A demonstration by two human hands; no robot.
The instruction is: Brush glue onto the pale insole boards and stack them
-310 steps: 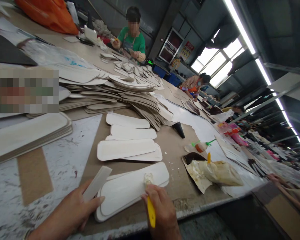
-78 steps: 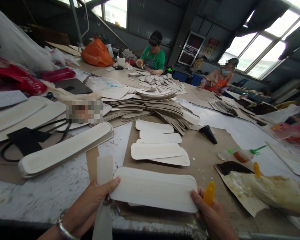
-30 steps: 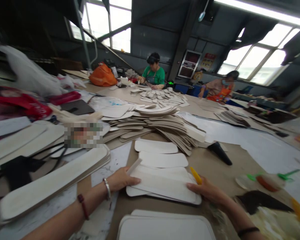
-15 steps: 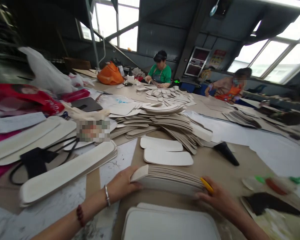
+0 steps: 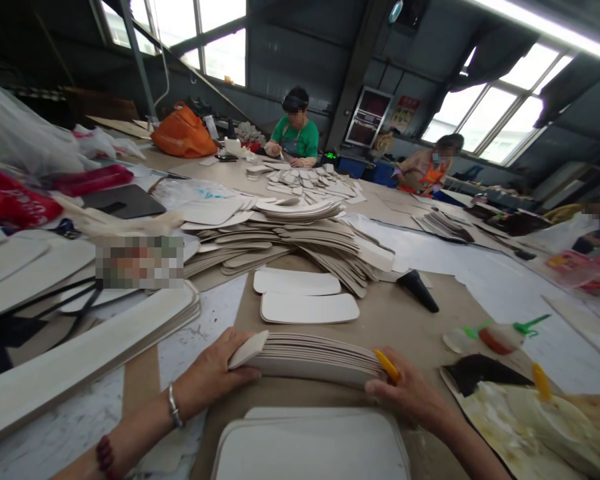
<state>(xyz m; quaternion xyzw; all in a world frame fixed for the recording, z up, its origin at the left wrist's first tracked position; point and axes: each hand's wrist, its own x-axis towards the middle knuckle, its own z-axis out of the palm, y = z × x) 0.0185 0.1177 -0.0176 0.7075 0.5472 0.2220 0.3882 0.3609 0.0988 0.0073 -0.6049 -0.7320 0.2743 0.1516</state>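
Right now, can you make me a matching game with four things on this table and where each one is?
Things:
1. stack of boards
2. orange bag
3. black cone
4. yellow stick

Places:
A. far end of the table, left of the person in green
B. in the right hand
C. held on edge between both hands, left hand at one end
D. lying on brown card, right of the big pile

Pairs: 1-C, 2-A, 3-D, 4-B
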